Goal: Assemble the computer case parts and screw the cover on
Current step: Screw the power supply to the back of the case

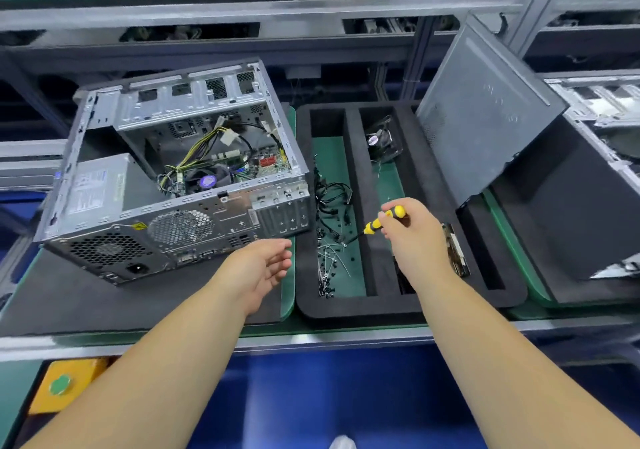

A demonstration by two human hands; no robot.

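- Head view: the computer case (173,178) is lying open-side up at the left centre of the frame, its motherboard and cables showing.
- The left hand (263,268) is hovering just below the case's rear panel, fingers relaxed and holding nothing.
- The right hand (412,230) is gripping a yellow-handled screwdriver (382,221), its tip pointing down into the left compartment of the black foam tray (349,310), among loose screws (329,261) and black cables (330,195).
- The grey cover panel (485,109) is leaning tilted at the upper right, behind the tray.
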